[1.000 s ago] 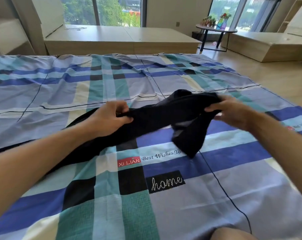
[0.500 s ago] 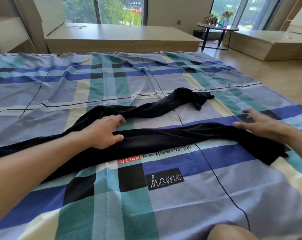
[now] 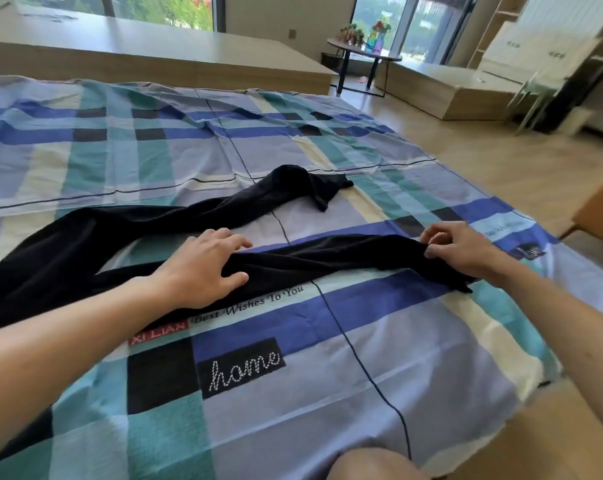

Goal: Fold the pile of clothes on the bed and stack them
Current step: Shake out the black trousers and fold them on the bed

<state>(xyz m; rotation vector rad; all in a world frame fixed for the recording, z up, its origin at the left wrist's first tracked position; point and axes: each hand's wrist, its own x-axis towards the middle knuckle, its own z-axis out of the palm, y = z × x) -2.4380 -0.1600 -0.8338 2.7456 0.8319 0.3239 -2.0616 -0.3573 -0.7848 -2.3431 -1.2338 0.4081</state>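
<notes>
The left hand (image 3: pixel 203 268) lies spread, palm down, on the black garment (image 3: pixel 327 254), while the right hand (image 3: pixel 459 249) pinches the garment's edge with curled fingers.

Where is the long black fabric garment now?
Head view: the long black garment lies across the checked blue bedsheet beyond its "home" patch, left hand resting on it, right hand pinching near its right end.

Black tights (image 3: pixel 327 254) lie unfolded across the plaid-sheeted bed (image 3: pixel 397 358), both rumpled legs splayed rightward, the nearer one straighter
</notes>
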